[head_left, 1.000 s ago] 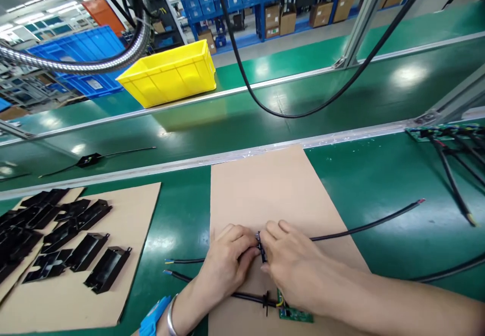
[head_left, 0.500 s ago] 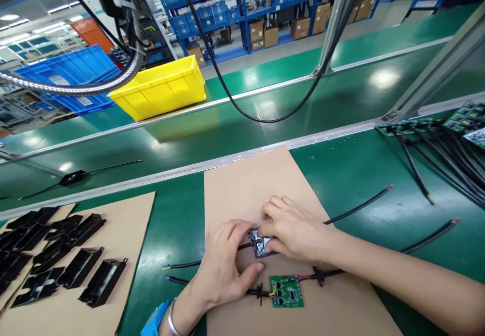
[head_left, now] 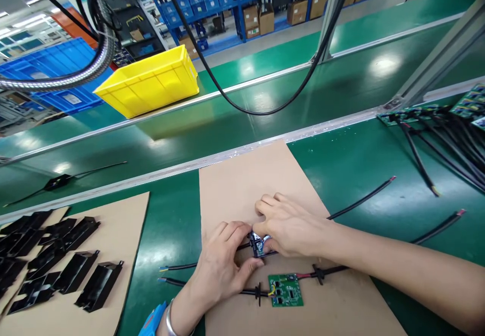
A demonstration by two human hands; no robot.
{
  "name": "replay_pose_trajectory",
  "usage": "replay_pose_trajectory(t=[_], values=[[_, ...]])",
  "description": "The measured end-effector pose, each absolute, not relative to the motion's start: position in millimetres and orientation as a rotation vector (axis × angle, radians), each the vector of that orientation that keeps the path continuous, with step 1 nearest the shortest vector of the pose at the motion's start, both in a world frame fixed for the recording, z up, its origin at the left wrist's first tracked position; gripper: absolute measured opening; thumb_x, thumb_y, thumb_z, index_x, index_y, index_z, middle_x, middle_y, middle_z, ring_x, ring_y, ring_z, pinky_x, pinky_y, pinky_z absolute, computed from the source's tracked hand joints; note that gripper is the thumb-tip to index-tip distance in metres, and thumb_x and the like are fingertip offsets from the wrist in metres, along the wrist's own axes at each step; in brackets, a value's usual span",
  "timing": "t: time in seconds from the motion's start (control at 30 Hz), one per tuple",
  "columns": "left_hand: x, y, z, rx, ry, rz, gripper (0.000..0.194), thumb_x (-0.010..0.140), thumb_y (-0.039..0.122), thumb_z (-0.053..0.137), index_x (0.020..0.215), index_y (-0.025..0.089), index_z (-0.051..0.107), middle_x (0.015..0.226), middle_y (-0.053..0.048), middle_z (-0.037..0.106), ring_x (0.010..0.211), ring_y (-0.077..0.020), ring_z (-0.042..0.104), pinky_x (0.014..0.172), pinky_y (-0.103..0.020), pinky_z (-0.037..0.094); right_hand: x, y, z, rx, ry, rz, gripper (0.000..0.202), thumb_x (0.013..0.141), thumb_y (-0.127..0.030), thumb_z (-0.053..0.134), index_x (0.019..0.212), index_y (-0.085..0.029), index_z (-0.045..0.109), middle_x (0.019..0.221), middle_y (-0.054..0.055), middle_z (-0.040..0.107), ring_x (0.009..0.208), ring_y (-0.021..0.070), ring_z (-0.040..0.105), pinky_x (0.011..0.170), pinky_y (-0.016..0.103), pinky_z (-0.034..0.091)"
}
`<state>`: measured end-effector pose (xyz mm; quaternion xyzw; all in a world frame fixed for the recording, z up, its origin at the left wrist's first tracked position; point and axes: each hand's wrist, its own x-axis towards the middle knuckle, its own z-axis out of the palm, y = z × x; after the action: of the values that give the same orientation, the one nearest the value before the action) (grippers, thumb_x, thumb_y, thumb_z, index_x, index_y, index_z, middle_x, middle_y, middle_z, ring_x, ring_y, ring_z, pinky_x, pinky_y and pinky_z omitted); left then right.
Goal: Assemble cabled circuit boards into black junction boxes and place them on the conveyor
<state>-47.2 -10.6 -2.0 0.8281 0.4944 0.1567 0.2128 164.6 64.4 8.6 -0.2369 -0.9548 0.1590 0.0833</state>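
A small circuit board in a black housing (head_left: 259, 245) lies on the cardboard sheet (head_left: 246, 169), partly covered by my fingers. My left hand (head_left: 223, 262) grips its left end between thumb and forefinger. From the right, my right hand (head_left: 286, 227) presses on it with curled fingers and thumb. Black cables run out on both sides. Just below my hands lies a green circuit board (head_left: 285, 290) with a cable at each end, touched by neither hand.
Several black housings (head_left: 99, 285) lie on cardboard at the left. Boards with bundled black cables (head_left: 420, 159) are at the right. Beyond the metal rail stand a yellow bin (head_left: 151, 83) and a blue crate (head_left: 56, 68). A black cable (head_left: 261, 112) hangs in front.
My left thumb has moved up against the housing's lower edge. My right hand has shifted slightly over the board. The whole view has shifted a little.
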Motion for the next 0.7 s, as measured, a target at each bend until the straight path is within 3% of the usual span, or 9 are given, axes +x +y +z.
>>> replay_pose_trajectory(t=[0.27, 0.4, 0.57, 0.7], values=[[-48.0, -10.3, -3.7, 2.309, 1.359, 0.465, 0.047, 0.084, 0.046, 0.067, 0.119, 0.02, 0.051, 0.109, -0.009, 0.06, 0.097, -0.0272, 0.056, 0.083, -0.043, 0.049, 167.2, 61.6, 10.8, -0.722, -2.861, 0.538, 0.013, 0.081, -0.028, 0.066, 0.092, -0.022, 0.068, 0.093, 0.007, 0.054, 0.095, 0.0242, 0.047, 0.079, 0.038, 0.037], [-48.2, -9.0, -5.0, 2.274, 1.338, 0.526, 0.052, 0.081, 0.049, 0.071, 0.12, 0.022, 0.051, 0.11, -0.008, 0.061, 0.099, -0.0266, 0.057, 0.085, -0.042, 0.049, 167.4, 49.9, 9.7, -0.738, -2.819, 0.515, 0.011, 0.087, -0.026, 0.06, 0.09, -0.018, 0.067, 0.101, 0.009, 0.056, 0.101, 0.0253, 0.045, 0.085, 0.039, 0.038], [-49.2, -9.1, -7.7, 2.232, 1.316, 0.581, 0.051, 0.081, 0.041, 0.072, 0.122, 0.021, 0.051, 0.114, -0.009, 0.06, 0.102, -0.0262, 0.057, 0.089, -0.042, 0.048, 157.1, 20.8, 5.5, -0.813, -2.787, 0.333, 0.022, 0.085, -0.017, 0.056, 0.103, -0.008, 0.066, 0.108, 0.015, 0.055, 0.102, 0.0274, 0.044, 0.087, 0.041, 0.039], [-49.9, -9.5, -10.2, 2.2, 1.314, 0.565, 0.05, 0.078, 0.03, 0.073, 0.122, 0.019, 0.052, 0.116, -0.009, 0.06, 0.104, -0.0262, 0.057, 0.092, -0.042, 0.048, 144.7, 11.1, 4.3, -0.768, -2.882, 0.222, 0.021, 0.083, -0.017, 0.055, 0.095, -0.009, 0.07, 0.103, 0.017, 0.056, 0.098, 0.0294, 0.044, 0.083, 0.044, 0.039]])
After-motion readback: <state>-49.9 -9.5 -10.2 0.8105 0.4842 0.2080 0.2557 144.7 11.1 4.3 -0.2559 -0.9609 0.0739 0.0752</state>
